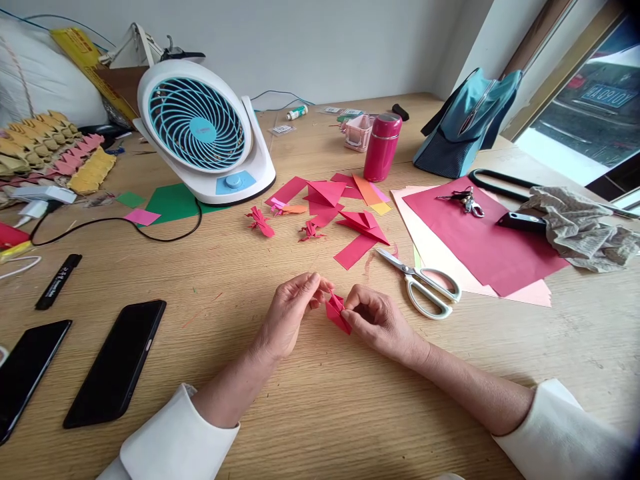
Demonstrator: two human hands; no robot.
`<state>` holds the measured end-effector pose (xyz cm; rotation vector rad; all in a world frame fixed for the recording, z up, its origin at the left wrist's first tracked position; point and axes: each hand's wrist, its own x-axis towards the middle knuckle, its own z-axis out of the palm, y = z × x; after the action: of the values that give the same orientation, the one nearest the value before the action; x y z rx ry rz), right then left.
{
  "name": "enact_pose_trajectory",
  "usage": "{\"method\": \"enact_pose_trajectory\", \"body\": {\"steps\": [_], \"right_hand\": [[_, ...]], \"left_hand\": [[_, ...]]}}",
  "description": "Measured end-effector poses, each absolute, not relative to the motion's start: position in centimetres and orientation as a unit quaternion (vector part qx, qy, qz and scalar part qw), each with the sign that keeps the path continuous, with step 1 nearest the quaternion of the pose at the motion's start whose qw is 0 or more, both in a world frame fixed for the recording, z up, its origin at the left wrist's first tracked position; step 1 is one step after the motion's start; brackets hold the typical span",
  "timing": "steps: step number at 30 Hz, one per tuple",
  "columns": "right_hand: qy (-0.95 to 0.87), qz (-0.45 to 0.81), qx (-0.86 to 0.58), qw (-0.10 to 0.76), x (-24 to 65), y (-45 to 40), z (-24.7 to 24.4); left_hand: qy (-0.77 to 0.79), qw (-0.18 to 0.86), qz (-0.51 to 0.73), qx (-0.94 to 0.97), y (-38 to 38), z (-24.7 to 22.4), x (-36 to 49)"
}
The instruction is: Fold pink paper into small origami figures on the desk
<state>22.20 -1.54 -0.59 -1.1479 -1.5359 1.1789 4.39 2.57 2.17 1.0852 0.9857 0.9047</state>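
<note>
Between my two hands is a small piece of folded red paper (338,319), held just above the wooden table. My left hand (295,310) pinches its upper left tip between thumb and fingers. On its right side, my right hand (375,317) grips the edge with thumb and forefinger. Layered folds and a pointed end show on the paper; part of it is hidden by my fingertips. White-handled scissors (425,283) lie to the right of my right hand, blades partly apart. Beyond my hands sit small folded red paper figures (311,231) and loose red paper pieces (355,250).
A white and blue fan (200,133) stands at the back left, near a pink flask (383,147) and a teal bag (467,127). Red sheets (480,233) with keys (469,201) lie right. Two phones (117,360) and a black marker (59,282) are at left.
</note>
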Motion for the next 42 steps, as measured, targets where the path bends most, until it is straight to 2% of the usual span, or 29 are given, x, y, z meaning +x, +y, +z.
{"method": "enact_pose_trajectory", "body": {"steps": [7,13,19,28,33,42], "right_hand": [[-0.587,0.496,-0.464,0.44,22.4,-1.4,-0.9],[-0.607,0.484,-0.455,0.436,22.5,-1.5,-0.8],[-0.592,0.524,-0.444,0.422,22.5,-1.4,-0.9],[-0.606,0.502,-0.444,0.429,22.6,-1.4,-0.6],[-0.583,0.527,-0.447,0.427,22.6,-1.3,-0.7],[-0.559,0.534,-0.426,0.47,22.4,-1.1,-1.8]], "left_hand": [[0.381,0.655,0.304,0.578,2.6,2.6,4.3],[0.411,0.593,0.267,0.639,2.8,1.4,4.5],[0.424,0.58,0.317,0.619,2.4,1.3,4.6],[0.414,0.568,0.322,0.634,2.4,1.2,4.9],[0.461,0.566,0.38,0.568,1.9,1.7,5.2],[0.445,0.581,0.28,0.621,2.4,1.5,4.7]]}}
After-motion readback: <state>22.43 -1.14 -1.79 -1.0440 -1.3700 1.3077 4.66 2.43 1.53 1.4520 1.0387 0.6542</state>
